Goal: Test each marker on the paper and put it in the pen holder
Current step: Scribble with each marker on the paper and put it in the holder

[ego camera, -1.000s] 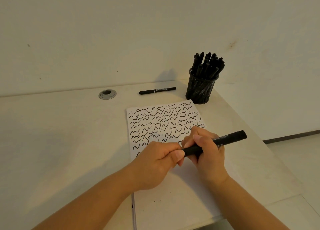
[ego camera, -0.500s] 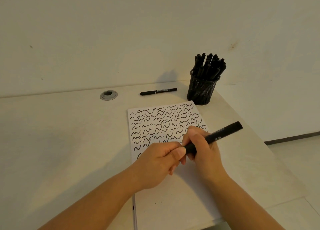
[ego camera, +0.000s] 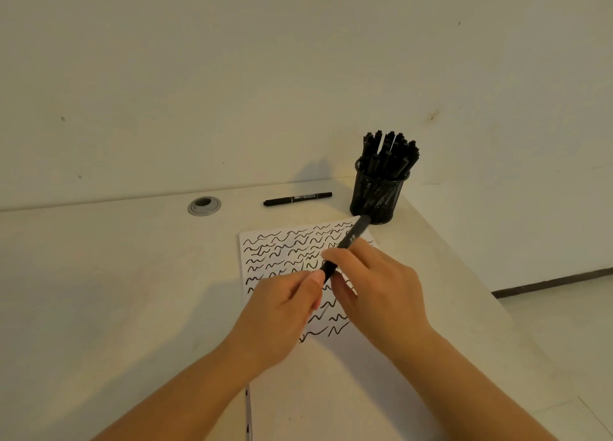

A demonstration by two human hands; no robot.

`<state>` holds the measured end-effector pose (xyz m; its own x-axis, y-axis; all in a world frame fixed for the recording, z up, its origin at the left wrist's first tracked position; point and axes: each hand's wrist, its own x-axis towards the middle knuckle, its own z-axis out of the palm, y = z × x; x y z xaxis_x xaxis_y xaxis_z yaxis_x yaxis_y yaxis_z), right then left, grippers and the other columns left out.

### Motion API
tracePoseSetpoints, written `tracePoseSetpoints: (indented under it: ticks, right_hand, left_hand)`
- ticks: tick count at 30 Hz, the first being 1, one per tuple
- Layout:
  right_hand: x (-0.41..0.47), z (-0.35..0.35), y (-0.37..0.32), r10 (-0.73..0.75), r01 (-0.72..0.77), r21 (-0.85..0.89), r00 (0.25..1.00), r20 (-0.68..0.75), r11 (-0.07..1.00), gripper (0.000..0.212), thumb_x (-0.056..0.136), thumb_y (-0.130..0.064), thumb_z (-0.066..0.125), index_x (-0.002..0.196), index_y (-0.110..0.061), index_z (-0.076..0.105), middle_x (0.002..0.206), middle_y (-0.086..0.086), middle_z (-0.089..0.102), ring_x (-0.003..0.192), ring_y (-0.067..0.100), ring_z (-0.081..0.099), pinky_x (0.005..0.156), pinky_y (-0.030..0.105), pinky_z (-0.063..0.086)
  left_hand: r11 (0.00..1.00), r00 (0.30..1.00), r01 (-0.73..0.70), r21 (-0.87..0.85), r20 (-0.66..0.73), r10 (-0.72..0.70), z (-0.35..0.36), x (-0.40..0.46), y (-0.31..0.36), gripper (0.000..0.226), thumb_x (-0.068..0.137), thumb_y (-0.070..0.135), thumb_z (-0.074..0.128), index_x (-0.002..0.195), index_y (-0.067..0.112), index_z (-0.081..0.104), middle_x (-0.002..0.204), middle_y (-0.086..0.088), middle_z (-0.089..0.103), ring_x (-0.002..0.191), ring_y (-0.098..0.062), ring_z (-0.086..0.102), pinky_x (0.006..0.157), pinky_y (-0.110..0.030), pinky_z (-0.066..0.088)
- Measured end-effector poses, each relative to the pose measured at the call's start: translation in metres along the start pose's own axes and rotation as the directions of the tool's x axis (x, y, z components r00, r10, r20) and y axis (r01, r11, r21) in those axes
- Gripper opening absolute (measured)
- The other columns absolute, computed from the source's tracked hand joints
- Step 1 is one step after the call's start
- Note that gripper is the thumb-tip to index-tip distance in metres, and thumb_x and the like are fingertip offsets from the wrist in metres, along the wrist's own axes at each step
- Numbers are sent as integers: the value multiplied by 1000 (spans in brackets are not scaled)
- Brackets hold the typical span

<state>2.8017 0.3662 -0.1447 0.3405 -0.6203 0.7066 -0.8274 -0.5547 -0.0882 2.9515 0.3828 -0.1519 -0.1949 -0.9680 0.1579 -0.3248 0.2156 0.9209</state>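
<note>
A black marker (ego camera: 352, 238) is gripped in my right hand (ego camera: 374, 284), its far end pointing up toward the pen holder. My left hand (ego camera: 282, 311) pinches at the marker's near end, fingers closed; whether it holds a cap is hidden. Both hands hover over the white paper (ego camera: 298, 374), whose upper half is covered with black squiggles. The black mesh pen holder (ego camera: 378, 195) stands at the back right, packed with several black markers. One more black marker (ego camera: 297, 199) lies on the table behind the paper.
A round grey cable grommet (ego camera: 204, 205) sits in the white table (ego camera: 99, 291) at the back left. The table's right edge (ego camera: 497, 308) drops to the floor. A plain wall rises right behind the table.
My right hand has swung the marker from nearly level to pointing up and away toward the pen holder. The hands have moved slightly up the paper, uncovering lower squiggles.
</note>
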Motion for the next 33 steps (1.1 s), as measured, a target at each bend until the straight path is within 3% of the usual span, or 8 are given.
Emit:
tracePoseSetpoints:
  ticks: [4,7,11,13,16,20,26,33]
  right_hand:
    - [16,-3,18,-48,48,-3,997,55,999,20,72,-11,75,90,-13,67,75,1,64,51,16,56,36,29,44]
    - [32,-8,34,212,-220,113,974,83,969,12,81,-21,66,93,-21,63,77,-7,65,51,8,53,46,26,48]
    - [52,-9,61,572,-551,419,815,87,722,13,85,-31,58,77,-41,52,67,-16,60,56,-1,56,49,11,41]
    - [60,-10,72,653,-580,538,754,70,612,14,87,-30,57,77,-40,54,70,-13,62,59,-2,57,51,9,40]
    - [70,-12,84,687,-564,613,725,48,553,11,88,-32,53,79,-38,56,71,-8,63,59,5,57,50,8,41]
    - [81,-14,99,707,-562,611,707,4,558,11,87,-36,51,78,-39,55,68,-7,62,55,6,56,50,15,45]
    - [92,-11,121,724,-602,552,690,-3,576,13,90,-35,48,78,-39,52,75,-6,62,63,15,59,58,26,45]
    - [99,7,129,677,-640,372,735,39,672,4,89,-29,53,89,-26,56,89,-1,61,71,10,55,63,28,45]
  left_hand:
    - [999,998,-26,34,55,24,-9,15,9,49,86,58,29,62,25,58,50,8,54,48,-7,50,53,-21,43]
    - [980,996,-64,188,68,52,-20,39,13,56,85,65,19,72,31,61,62,10,61,59,-5,59,65,-25,51]
    - [792,999,-43,609,25,35,-36,91,-5,29,92,47,36,94,28,58,83,13,59,72,-5,55,64,-25,43]
    - [705,1000,1,709,-14,13,-45,116,-22,21,92,37,43,102,25,57,99,7,57,87,-10,55,73,-28,44]
    - [630,998,37,776,-56,11,-59,147,-47,25,92,33,45,113,22,54,114,0,52,103,-18,50,82,-34,45]
    - [553,992,89,829,-121,23,-66,171,-68,30,91,29,48,119,21,49,122,-3,48,112,-22,42,81,-36,45]
    - [558,988,100,824,-150,45,-53,186,-81,36,91,32,48,125,21,46,127,-3,45,117,-24,37,83,-39,45]
    - [539,976,96,837,-184,112,-44,192,-87,26,91,35,48,109,19,58,115,-2,50,109,-22,42,80,-36,41]
